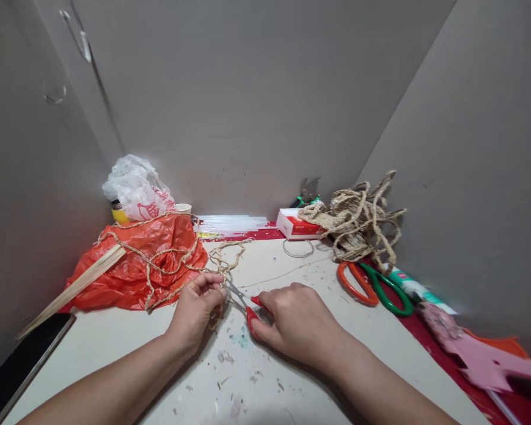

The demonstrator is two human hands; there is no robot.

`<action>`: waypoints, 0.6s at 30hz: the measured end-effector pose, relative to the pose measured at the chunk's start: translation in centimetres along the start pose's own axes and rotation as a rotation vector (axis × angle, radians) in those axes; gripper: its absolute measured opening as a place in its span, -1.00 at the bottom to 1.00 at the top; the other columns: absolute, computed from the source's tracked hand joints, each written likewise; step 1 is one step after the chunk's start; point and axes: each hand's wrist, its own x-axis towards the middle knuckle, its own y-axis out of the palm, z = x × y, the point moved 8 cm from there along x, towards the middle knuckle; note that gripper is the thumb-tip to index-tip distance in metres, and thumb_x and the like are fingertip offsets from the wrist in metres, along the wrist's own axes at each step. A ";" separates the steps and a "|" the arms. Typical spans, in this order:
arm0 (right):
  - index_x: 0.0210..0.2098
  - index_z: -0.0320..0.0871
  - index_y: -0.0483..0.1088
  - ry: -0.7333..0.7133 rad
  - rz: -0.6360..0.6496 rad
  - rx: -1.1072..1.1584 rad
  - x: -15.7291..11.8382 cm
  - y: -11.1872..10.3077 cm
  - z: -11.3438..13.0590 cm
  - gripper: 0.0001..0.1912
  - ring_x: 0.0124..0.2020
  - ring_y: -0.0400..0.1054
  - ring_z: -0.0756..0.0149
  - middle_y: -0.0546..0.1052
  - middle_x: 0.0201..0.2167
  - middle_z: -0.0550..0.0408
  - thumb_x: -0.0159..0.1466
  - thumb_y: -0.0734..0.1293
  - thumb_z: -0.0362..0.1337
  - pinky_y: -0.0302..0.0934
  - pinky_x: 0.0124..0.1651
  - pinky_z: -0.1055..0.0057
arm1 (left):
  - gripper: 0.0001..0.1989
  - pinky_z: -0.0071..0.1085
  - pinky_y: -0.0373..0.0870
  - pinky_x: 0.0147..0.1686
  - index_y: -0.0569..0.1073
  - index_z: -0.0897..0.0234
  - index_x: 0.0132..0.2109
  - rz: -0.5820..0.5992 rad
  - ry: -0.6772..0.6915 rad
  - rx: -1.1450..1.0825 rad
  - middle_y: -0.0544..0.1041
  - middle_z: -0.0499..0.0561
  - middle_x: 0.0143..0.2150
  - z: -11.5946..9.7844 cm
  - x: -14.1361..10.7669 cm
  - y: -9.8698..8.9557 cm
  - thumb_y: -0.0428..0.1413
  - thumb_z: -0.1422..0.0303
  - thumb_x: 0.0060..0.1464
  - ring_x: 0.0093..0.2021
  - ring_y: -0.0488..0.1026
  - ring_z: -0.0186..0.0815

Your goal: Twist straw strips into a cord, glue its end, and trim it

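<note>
Near the middle of the white table, my left hand (197, 307) pinches a thin braided straw cord (225, 262). The cord runs up over the table and left across a red plastic bag (137, 277), and a short piece hangs below my fingers. My right hand (296, 319) has its fingers in the red handles of small scissors (235, 289). The scissor blades are parted and point left, with their tips at the cord beside my left fingertips. Whether the blades touch the cord is hard to tell.
Behind stand a white plastic bag (139, 186), clear sticks (232, 224) and a red-white box (296, 224). At right lie a rope heap (358, 221), orange-and-green-handled scissors (387, 289) and a pink glue gun (491, 360). A black flat device (26, 360) lies at left.
</note>
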 end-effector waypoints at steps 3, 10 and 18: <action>-0.48 -0.16 0.46 -0.003 0.012 -0.015 0.0 0.0 0.2 -0.69 -0.48 0.41 0.18 0.56 -0.53 0.00 0.16 0.24 -0.08 -0.04 -0.41 0.35 | -0.76 -0.57 0.12 -0.62 0.39 0.30 -0.24 -0.007 0.028 0.024 0.31 -0.17 -0.51 -0.2 0.0 0.0 0.22 0.41 -0.11 -0.60 0.20 -0.54; -0.50 -0.14 0.46 -0.027 0.000 0.009 0.0 -0.3 0.4 -0.77 -0.53 0.39 0.27 0.57 -0.55 0.05 0.19 0.25 -0.19 -0.06 -0.42 0.36 | -0.76 -0.57 0.10 -0.63 0.37 0.30 -0.26 -0.011 0.028 0.027 0.31 -0.17 -0.51 -0.2 0.1 0.0 0.22 0.39 -0.11 -0.61 0.19 -0.53; -0.52 -0.13 0.45 -0.018 0.022 0.012 0.2 -0.2 -0.2 -0.76 -0.55 0.38 0.32 0.57 -0.56 0.09 0.22 0.25 -0.22 -0.14 -0.46 0.38 | -0.75 -0.57 0.06 -0.67 0.37 0.29 -0.26 -0.029 -0.026 -0.008 0.33 -0.17 -0.60 0.0 0.1 0.0 0.23 0.37 -0.12 -0.64 0.18 -0.51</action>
